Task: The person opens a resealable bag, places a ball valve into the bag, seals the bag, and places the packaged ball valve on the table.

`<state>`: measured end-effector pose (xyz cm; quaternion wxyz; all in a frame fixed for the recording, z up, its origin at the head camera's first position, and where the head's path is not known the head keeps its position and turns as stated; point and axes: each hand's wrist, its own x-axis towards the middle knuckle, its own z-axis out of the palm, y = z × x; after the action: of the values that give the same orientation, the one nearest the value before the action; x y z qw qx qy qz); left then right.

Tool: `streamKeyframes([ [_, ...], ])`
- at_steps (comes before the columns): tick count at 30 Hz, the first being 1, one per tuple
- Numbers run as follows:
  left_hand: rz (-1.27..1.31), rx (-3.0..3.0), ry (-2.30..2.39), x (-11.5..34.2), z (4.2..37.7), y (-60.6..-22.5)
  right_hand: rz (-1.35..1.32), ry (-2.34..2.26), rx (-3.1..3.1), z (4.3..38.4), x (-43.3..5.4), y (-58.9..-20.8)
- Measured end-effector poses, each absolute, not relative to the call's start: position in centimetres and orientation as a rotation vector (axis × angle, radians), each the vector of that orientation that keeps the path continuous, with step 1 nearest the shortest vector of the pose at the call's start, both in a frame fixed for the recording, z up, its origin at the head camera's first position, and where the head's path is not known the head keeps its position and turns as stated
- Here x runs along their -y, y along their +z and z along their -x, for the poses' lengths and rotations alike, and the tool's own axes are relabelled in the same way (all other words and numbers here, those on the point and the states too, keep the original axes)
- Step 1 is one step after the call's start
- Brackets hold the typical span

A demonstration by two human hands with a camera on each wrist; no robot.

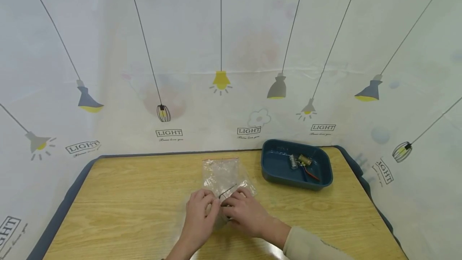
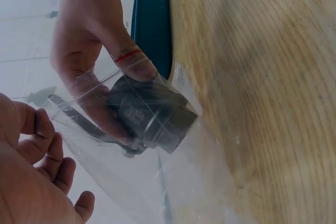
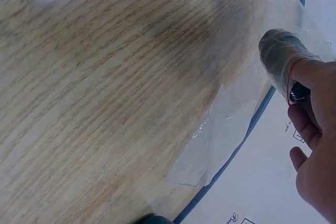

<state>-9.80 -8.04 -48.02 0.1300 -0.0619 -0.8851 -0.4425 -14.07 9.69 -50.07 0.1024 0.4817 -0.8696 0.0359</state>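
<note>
The right hand [image 1: 249,214] was closed round a dark, lettered cylindrical part [image 2: 149,109], its thumb reaching past the red line of a clear plastic bag [image 2: 184,182]. The part was within that bag, above the counter [image 1: 137,196]. The left hand [image 1: 200,214], fingers bent, appeared to pinch the bag's edge. Beyond lay a second clear, red-edged bag [image 1: 220,171]; to its right stood a dark-blue rectangular tray [image 1: 274,167] containing silver [image 1: 293,161] and brass-coloured cylinders [image 1: 304,159].
</note>
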Motion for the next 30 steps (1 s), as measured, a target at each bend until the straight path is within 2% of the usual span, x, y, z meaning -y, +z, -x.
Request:
streamKeyframes([
  [17, 0.118, 2.541, -1.403, 8.1, 9.8, -47.5, -1.424, 0.088, 2.622, 14.1, -10.3, -49.2],
  [30, 0.021, 2.541, -1.499, 8.4, 9.8, -47.1, -1.353, 0.362, 2.563, 12.6, -10.0, -49.5],
])
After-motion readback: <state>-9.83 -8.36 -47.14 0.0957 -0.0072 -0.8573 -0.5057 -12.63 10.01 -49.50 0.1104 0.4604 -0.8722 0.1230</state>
